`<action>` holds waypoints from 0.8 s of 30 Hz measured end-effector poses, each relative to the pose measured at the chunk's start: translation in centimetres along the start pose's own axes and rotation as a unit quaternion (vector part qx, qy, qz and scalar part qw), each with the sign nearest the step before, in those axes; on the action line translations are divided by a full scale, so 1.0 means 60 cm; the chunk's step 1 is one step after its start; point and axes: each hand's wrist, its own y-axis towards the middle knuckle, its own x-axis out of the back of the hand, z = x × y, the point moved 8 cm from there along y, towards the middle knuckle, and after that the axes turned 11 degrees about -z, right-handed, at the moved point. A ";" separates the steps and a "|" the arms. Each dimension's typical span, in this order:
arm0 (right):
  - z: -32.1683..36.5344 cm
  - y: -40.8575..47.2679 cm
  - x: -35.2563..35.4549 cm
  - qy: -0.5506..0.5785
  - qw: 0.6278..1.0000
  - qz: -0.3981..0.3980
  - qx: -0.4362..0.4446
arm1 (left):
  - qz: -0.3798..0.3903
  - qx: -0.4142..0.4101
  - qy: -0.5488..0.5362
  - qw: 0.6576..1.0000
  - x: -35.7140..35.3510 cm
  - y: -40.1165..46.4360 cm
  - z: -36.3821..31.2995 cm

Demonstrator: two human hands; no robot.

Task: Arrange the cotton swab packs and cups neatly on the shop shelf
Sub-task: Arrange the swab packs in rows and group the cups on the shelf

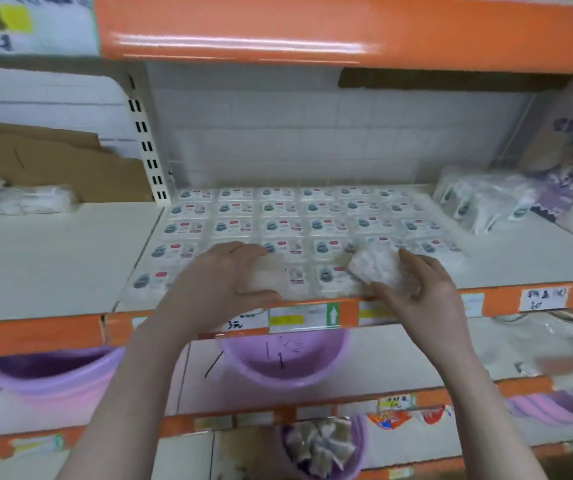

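Observation:
Several flat cotton swab packs lie in neat rows on the white shelf, filling its middle section. My left hand grips one pack at the front row, fingers curled over its top and thumb under its front edge. My right hand holds another pack tilted up above the front row, to the right of the left hand. No cups can be made out in this blurred view.
A loose heap of bagged packs lies at the right beside a purple printed box. More white packs and cardboard sit at the left. Purple basins fill the shelf below. An orange shelf hangs overhead.

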 end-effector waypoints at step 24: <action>-0.149 0.188 -0.021 -0.010 0.966 0.253 0.058 | 0.061 0.051 0.013 0.997 -0.133 0.143 -0.169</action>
